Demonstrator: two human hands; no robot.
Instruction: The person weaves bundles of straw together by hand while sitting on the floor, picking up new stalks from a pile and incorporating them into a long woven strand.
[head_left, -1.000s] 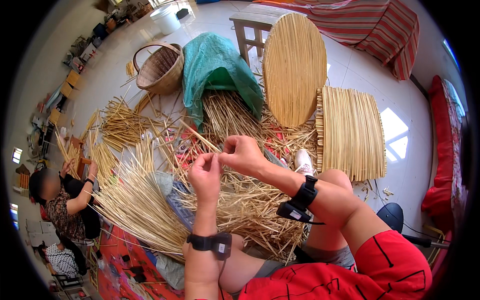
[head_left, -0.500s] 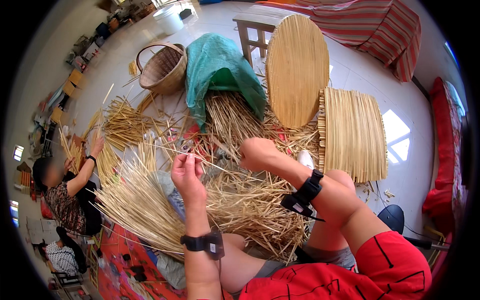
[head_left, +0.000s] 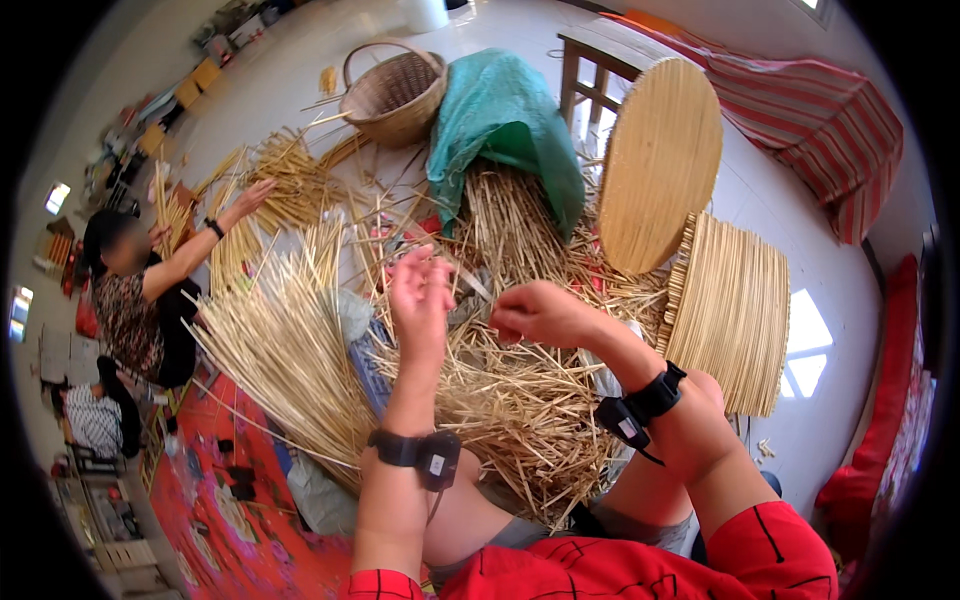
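Over the straw, my left hand (head_left: 420, 295) is raised with its fingers spread apart, and no stalk shows in it. Beside it on the right, my right hand (head_left: 540, 315) is closed. A pale, blurred knife blade (head_left: 470, 280) sticks out from it toward the left hand; the handle is hidden in the fist. Below both hands lies a loose heap of short cut straw (head_left: 530, 420). Left of my left forearm, a large fanned bundle of long pale stalks (head_left: 285, 350) rests at a slant.
Ahead are a green woven sack (head_left: 500, 110) of stalks and a wicker basket (head_left: 400, 100). An oval straw panel (head_left: 660, 165) leans by a wooden bench (head_left: 640, 45), with a squarish straw panel (head_left: 730, 310) nearer. A co-worker (head_left: 140, 290) handles stalks at left.
My left hand has let go of a thin stalk and opened its fingers. My right hand stays closed. The view has swung left, and the co-worker's arm now reaches out further.
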